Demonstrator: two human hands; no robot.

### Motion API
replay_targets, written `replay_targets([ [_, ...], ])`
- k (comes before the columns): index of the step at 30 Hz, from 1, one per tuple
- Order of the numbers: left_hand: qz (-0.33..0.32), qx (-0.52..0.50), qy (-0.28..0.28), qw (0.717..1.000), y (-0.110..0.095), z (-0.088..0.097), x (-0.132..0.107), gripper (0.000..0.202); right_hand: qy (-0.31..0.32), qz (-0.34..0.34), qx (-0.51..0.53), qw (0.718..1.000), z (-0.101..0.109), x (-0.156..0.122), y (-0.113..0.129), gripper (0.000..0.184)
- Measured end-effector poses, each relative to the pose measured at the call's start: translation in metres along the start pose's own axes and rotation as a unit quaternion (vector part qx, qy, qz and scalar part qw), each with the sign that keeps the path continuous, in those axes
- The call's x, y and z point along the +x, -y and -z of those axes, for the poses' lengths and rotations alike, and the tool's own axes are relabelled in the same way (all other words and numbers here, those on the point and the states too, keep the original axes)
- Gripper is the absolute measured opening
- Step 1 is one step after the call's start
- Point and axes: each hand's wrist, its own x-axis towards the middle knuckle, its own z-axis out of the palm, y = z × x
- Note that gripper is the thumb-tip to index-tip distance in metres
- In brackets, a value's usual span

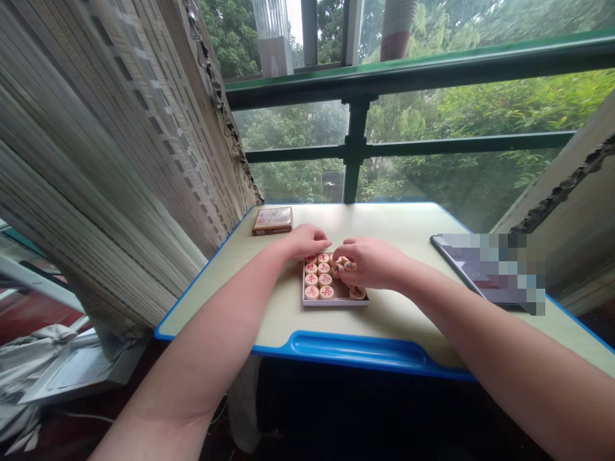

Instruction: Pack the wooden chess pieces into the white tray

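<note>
A shallow white-edged box (335,303) on the table holds several round wooden Chinese chess pieces. On its left side are red-marked pieces (325,292); black-marked ones, such as a horse piece (357,292), lie on the right. My left hand (309,241) is at the back left corner of the box, its fingers closed together; whatever is between them is hidden. Over the right half of the box, my right hand (369,262) has its thumb and fingers curled around a black-marked chess piece (337,269). A gap shows in the front row beside the horse piece.
A brown patterned box lid (272,220) lies at the table's back left. To the right is a dark-edged tablet (473,269), its screen partly blurred. The table's front edge has a blue pen groove (358,346). Curtains (120,128) and a green-railed window (355,144) surround the table.
</note>
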Motion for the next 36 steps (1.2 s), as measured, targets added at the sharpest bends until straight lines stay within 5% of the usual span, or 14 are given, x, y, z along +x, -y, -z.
replay_targets([
  [11,-0.022,0.006,-0.023,0.999,0.013,-0.002,0.007,0.033,-0.023,0.015,0.025,0.999,0.004,0.002,-0.006,0.025],
  [17,-0.032,-0.013,-0.043,0.998,0.015,-0.004,0.010,0.030,-0.147,-0.097,0.033,0.984,-0.002,0.013,-0.049,0.029],
  [21,-0.027,-0.038,-0.045,0.998,0.019,-0.005,0.013,0.036,-0.175,-0.078,0.082,0.978,-0.023,0.017,-0.075,0.034],
  [27,0.003,-0.160,-0.096,0.982,0.030,-0.016,0.023,0.049,-0.121,-0.119,0.178,0.969,-0.044,0.019,-0.079,0.045],
  [36,0.143,-0.312,-0.256,0.904,0.038,-0.024,0.031,0.038,-0.063,-0.163,0.186,0.967,-0.045,0.009,-0.061,0.041],
])
